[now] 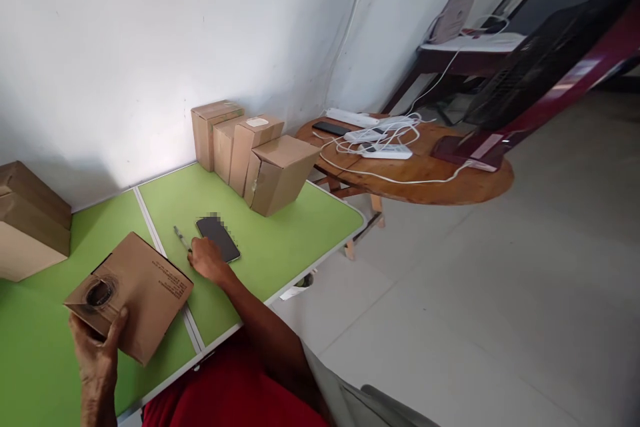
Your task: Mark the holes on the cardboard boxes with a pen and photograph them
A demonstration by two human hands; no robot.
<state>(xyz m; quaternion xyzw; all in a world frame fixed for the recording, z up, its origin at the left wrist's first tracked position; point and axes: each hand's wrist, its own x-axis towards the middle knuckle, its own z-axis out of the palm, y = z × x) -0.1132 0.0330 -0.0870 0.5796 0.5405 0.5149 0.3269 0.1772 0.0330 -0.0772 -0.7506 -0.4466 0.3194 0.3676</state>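
My left hand grips the near end of a brown cardboard box that lies on the green folding table; a dark round item shows in the box's open end. My right hand rests on the table to the right of that box, fingers closed around the end of a thin pen. A black phone lies flat just beyond and to the right of this hand, touching or nearly touching it.
Several tall cardboard boxes stand at the table's far edge by the white wall. Stacked boxes sit at the far left. A round wooden table with power strips and cables stands to the right, over grey floor.
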